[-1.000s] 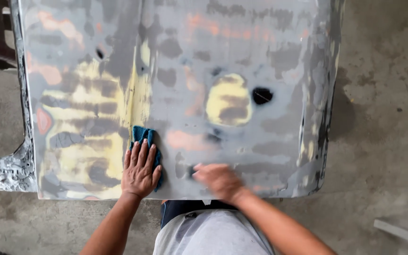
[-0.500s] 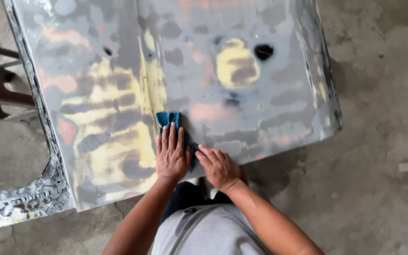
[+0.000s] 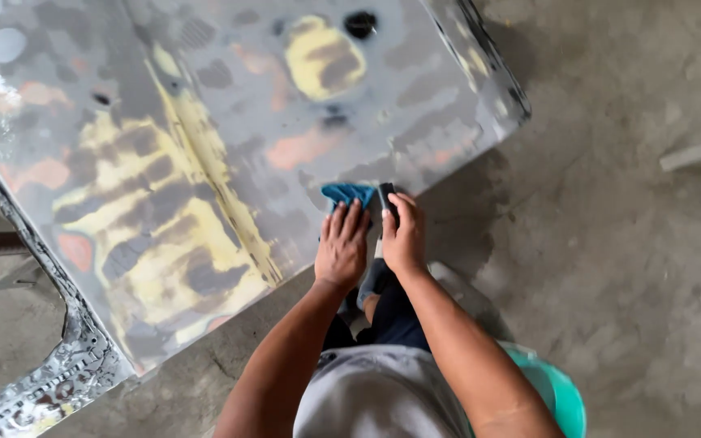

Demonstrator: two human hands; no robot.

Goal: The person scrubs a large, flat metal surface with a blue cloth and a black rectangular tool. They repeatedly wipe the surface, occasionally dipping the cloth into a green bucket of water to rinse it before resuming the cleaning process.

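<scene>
One large car body panel (image 3: 229, 154) fills most of the view, its sanded grey surface patched with yellow filler, orange primer and a dark round hole near its far edge. It stands over a bare concrete floor (image 3: 626, 243), and a crumpled metal rim runs along its left edge. The person stands at the panel's near edge, close to its right corner. The left hand (image 3: 342, 246) lies flat, fingers spread, pressing a blue cloth (image 3: 347, 193) onto the panel. Just beside it, the right hand (image 3: 403, 235) has its grip curled around a small dark block (image 3: 386, 197), which touches the panel beside the cloth. A turquoise tub (image 3: 557, 389) sits on the floor behind the person.
</scene>
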